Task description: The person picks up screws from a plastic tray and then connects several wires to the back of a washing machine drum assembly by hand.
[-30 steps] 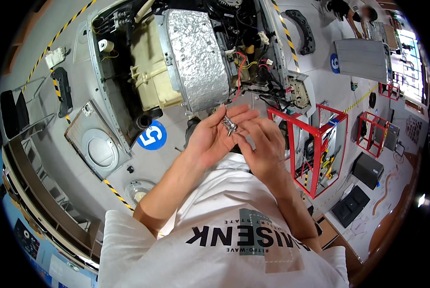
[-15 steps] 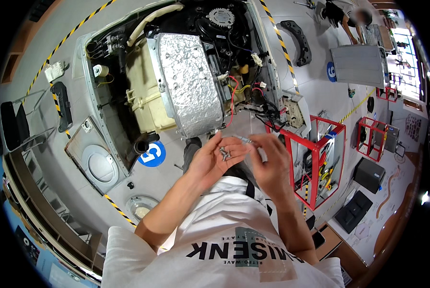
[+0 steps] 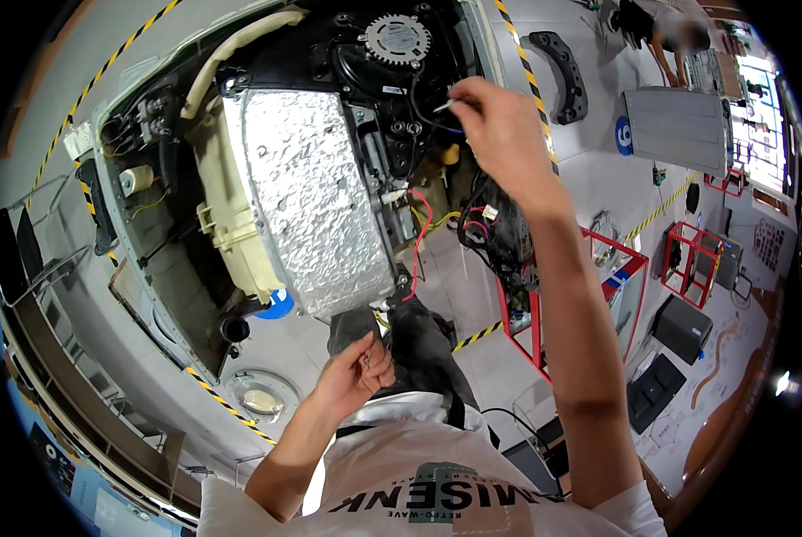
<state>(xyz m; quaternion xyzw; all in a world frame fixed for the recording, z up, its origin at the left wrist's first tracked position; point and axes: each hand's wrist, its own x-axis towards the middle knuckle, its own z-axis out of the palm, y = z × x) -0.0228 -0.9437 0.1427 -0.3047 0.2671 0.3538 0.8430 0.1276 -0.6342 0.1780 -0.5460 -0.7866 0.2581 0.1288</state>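
Observation:
My right hand [image 3: 504, 134] reaches over the right side of an opened washing machine [image 3: 284, 67], pinching a small silver screw [image 3: 444, 106] between thumb and fingertips. The screw is above the black housing, near a thin dark cable. Low in front of my body, my left hand [image 3: 356, 374] is curled closed around small metal screws [image 3: 366, 360], of which only a bit shows between the fingers. Between the hands and the machine's far side lies a crinkled silver foil cover [image 3: 307, 197] beside the cream-coloured tub [image 3: 226, 215]. A toothed grey disc [image 3: 398, 40] sits on the black housing.
Red, yellow and black wires [image 3: 432, 224] hang loose at the machine's near right corner. A red-framed tool cart [image 3: 615, 295] stands to the right. Beyond the striped floor tape [image 3: 528, 72] lies a dark curved part [image 3: 559, 79]. Another person [image 3: 669, 36] is at the far right.
My right hand has left my left palm and moved up and forward over the machine with the screw. My left hand has dropped lower and its fingers have closed over the screws.

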